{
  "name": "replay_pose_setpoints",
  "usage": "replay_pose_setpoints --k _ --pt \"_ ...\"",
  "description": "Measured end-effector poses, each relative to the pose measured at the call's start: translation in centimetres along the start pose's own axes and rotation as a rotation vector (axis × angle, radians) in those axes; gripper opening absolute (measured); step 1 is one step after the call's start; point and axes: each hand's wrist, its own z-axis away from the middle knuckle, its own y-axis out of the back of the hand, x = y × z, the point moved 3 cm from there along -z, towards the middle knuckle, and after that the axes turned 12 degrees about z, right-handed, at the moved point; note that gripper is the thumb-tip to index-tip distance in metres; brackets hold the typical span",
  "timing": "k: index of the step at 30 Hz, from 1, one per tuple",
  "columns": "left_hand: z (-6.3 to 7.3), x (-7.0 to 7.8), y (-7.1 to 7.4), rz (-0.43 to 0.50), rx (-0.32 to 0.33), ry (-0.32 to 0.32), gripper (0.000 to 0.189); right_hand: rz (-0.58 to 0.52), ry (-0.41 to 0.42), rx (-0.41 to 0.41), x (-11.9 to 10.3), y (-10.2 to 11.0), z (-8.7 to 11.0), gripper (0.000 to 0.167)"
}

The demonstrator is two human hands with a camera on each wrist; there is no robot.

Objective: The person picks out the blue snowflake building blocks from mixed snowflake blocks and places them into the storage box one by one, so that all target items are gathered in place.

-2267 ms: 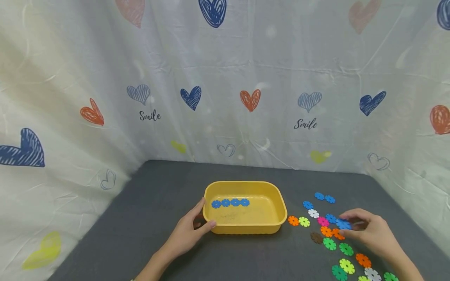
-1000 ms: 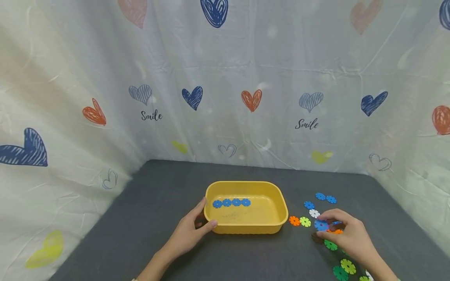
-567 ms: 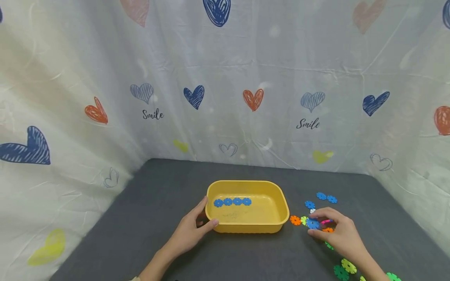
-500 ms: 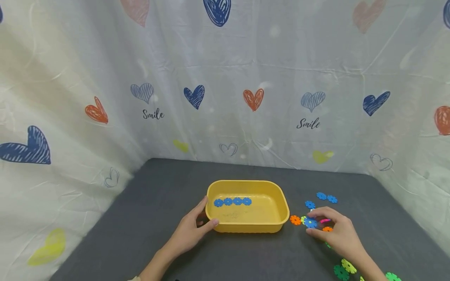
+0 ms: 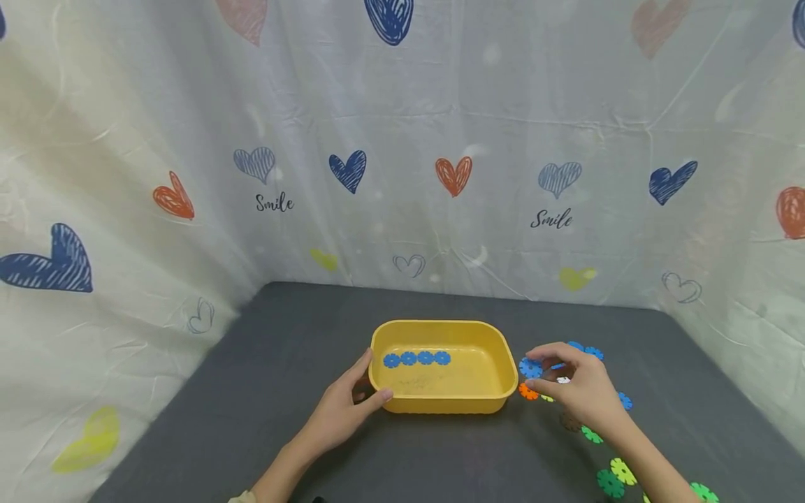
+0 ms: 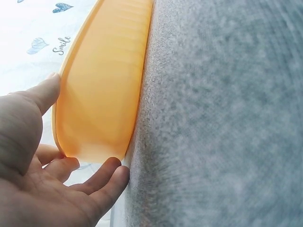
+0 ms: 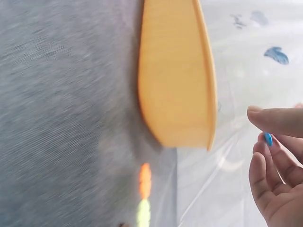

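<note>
Blue plastic is being pinched in the lower half of the head view, right of centre: one notched building disc [image 5: 530, 368] is being held between the thumb and fingertips of the right hand [image 5: 581, 388], just beyond the right end of the yellow plastic tub [image 5: 443, 406]. In the right-wrist view, at the right edge, its thin rim is being shown edge-on, clear of the grey cloth [image 5: 302, 335]. At lower centre of the head view, the tub's left end is being gripped by the left hand [image 5: 339, 412], the thumb being set at the near corner. Inside, toward the tub's upper left, a row of four blue discs [image 5: 425, 358] is being displayed.

From its looks, the held disc is being judged very light, stiff and a little slick, with little risk of breakage being expected. Opposite edges are being favoured for the hold, slipping probably being limited by the notches; a hard squeeze is being considered needless. The tub is also being judged light and fairly rigid, easily slid if nudged, so its end wall and rim are being preferred as handholds.
</note>
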Motion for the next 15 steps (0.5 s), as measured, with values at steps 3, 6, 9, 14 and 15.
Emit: replay_pose_setpoints --k 3,6,9,14,15 --pt "0.0 0.1 0.0 0.006 -0.003 -0.005 0.087 -0.010 0.013 -0.028 -0.9 -0.4 -1.1 0.033" --pt "-0.1 0.2 0.0 0.011 -0.007 -0.008 0.087 -0.001 0.037 -0.041 -1.5 -1.0 -2.3 0.032" --pt "-0.1 0.2 0.0 0.015 -0.008 -0.008 0.086 0.014 0.049 -0.057 -2.0 -1.9 -3.4 0.030" --pt "0.0 0.1 0.0 0.018 -0.013 -0.013 0.086 -0.045 0.056 -0.117 -2.8 -3.8 -4.9 0.030" --pt "0.0 0.1 0.0 0.019 -0.014 -0.014 0.086 -0.067 0.065 -0.130 -2.9 -4.2 -5.2 0.030"
